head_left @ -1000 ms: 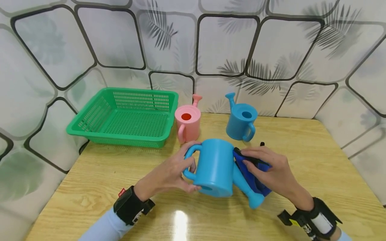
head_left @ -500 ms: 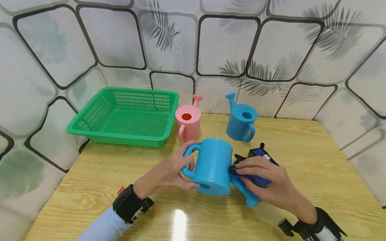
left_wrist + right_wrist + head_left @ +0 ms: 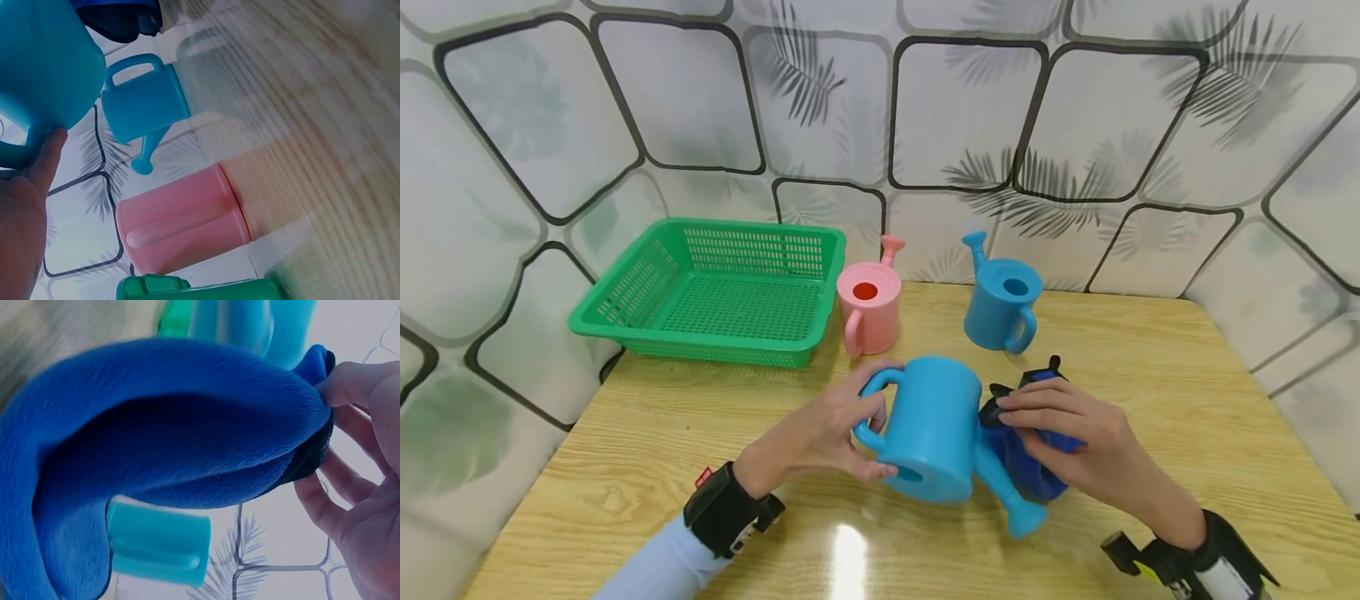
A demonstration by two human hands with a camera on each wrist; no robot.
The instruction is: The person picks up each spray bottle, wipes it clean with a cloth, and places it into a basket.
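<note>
My left hand [image 3: 831,429] grips the handle of a light-blue watering can [image 3: 936,425]. The can is tilted, with its spout pointing down to the right. In the left wrist view, a finger of the left hand [image 3: 25,237] lies against the can [image 3: 56,62]. Between thumb and fingers, my right hand [image 3: 1086,437] pinches a blue and black cloth [image 3: 1037,475], bunched against the can's right side near the spout's base. The right wrist view shows the cloth [image 3: 169,369] hanging in a thick fold from the right hand [image 3: 369,450]; it hides part of the can.
A pink watering can [image 3: 880,325] and a second blue watering can [image 3: 996,321] stand upright behind the hands. To the left of the pink one, a green plastic basket [image 3: 722,350] sits on the wooden table [image 3: 647,458]. A patterned wall covering [image 3: 827,100] rises behind.
The cloth has shifted down the can's right side and is more bunched at the spout. The held can has dipped slightly. My left hand keeps its hold on the handle.
</note>
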